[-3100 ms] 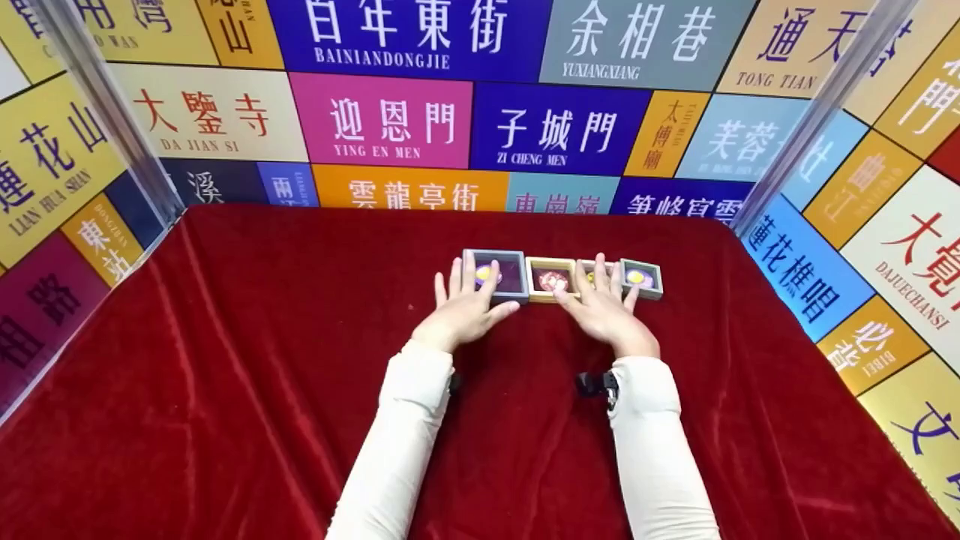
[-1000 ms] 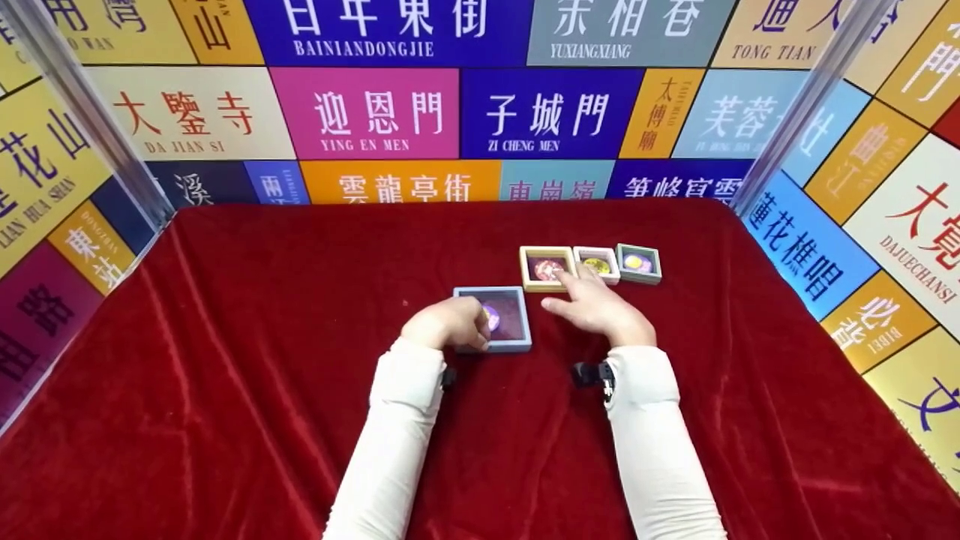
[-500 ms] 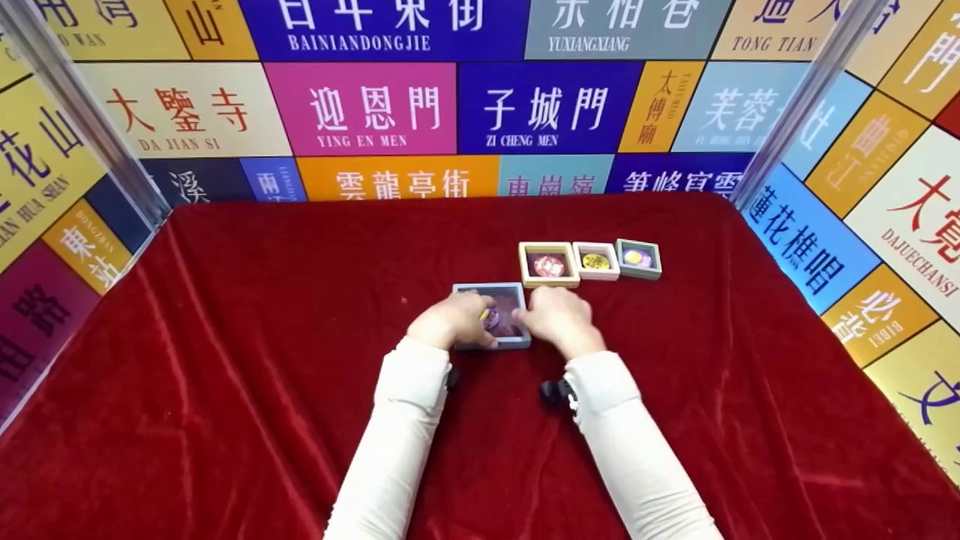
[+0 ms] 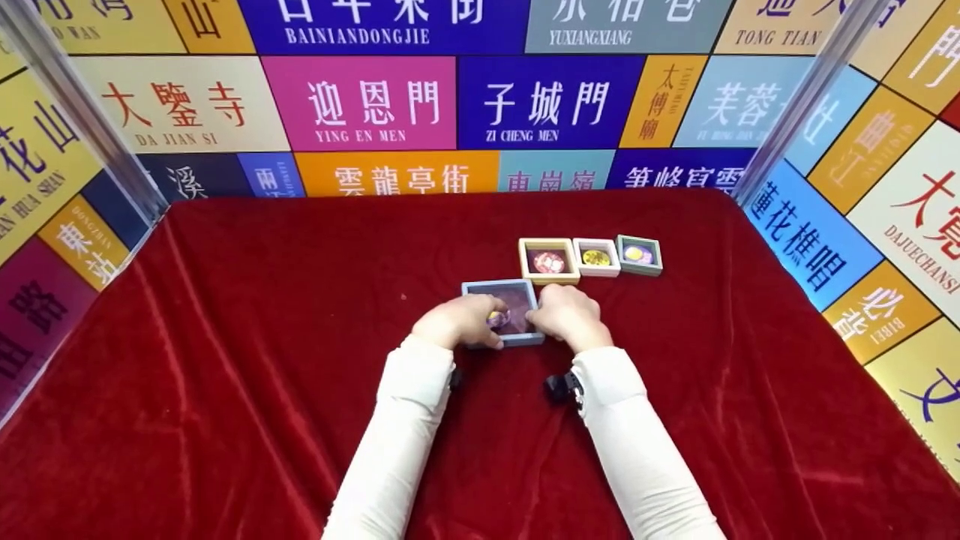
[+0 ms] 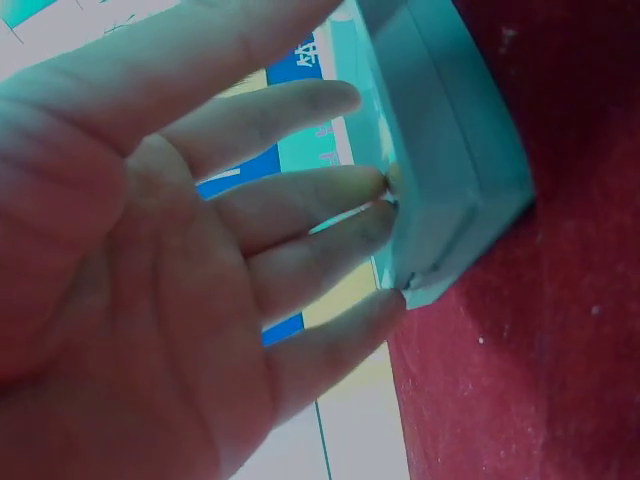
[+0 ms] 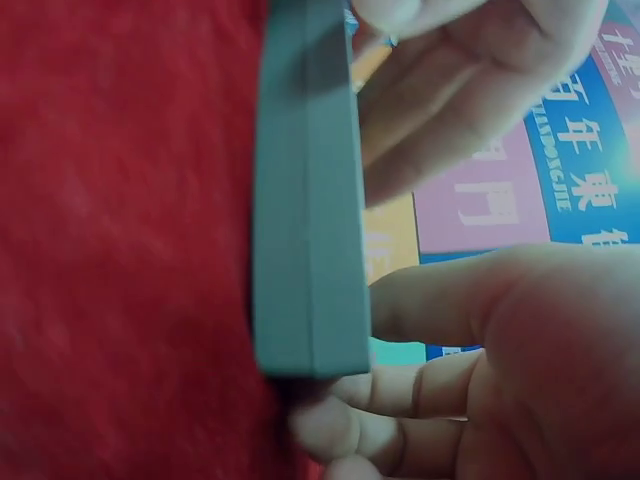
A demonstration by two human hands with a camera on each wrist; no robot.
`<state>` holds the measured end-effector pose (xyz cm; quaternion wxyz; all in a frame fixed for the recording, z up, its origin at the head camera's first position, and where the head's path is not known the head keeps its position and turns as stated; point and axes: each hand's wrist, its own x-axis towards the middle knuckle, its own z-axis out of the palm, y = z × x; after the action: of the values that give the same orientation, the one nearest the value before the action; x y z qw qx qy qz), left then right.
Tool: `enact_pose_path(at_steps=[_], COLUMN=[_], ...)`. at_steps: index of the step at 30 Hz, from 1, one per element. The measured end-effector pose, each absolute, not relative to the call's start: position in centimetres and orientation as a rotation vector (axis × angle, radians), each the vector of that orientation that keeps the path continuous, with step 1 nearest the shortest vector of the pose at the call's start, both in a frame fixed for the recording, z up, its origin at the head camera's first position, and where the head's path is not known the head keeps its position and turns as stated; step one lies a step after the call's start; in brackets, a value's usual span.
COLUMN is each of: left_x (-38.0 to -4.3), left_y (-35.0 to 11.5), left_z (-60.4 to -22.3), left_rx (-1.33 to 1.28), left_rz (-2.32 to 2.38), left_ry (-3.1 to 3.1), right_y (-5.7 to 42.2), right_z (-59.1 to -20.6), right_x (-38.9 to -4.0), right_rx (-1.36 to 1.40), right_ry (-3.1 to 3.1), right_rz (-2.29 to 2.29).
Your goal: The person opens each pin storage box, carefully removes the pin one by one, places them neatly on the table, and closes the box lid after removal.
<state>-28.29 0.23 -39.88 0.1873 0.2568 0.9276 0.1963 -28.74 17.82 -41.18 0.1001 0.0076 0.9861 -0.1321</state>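
Observation:
A blue-grey square display frame (image 4: 517, 340) lies near the middle of the cloth. Behind its clear pane shows a small round purple-and-yellow piece (image 4: 496, 320), partly covered by fingers. My left hand (image 4: 456, 319) holds the frame's left side, thumb at the front edge; in the left wrist view its fingertips touch the rim of the frame (image 5: 440, 160). At the right edge my right hand (image 4: 568, 315) grips the frame; the right wrist view has the thumb over the frame's side (image 6: 310, 200) and curled fingers around its lower corner.
Behind stand three smaller frames in a row: a cream-yellow one (image 4: 551, 280) with a red-and-white piece, a pale pink one (image 4: 598, 272) with a yellow piece, and a green one (image 4: 642, 270). Red velvet cloth (image 4: 262, 337) covers the table, before walls of colourful sign panels (image 4: 360, 105).
The blue-grey frame has come forward out of the row, then shifted slightly right. My right hand has left the smaller frames and taken hold of its right edge.

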Motion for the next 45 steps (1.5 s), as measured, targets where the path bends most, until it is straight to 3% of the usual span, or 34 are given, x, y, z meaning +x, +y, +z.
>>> enact_pose_path(at_steps=[11, 32, 45], left_x=[-27.9, -28.0, -28.0], left_y=[1.1, 1.8, 1.8], left_z=[-40.2, -40.3, -40.3], left_rx=[0.928, 0.898, 0.902], left_rz=[0.424, 0.378, 0.399], left_ry=[2.669, 2.877, 2.842], right_y=[19.4, 20.5, 20.6], right_z=[-40.4, -40.3, -40.3], right_x=[-28.9, -29.0, -29.1], right_rx=[0.038, 0.099, 0.106], right_ry=[2.818, 2.798, 2.725], right_rz=[-0.433, -0.547, -0.916])
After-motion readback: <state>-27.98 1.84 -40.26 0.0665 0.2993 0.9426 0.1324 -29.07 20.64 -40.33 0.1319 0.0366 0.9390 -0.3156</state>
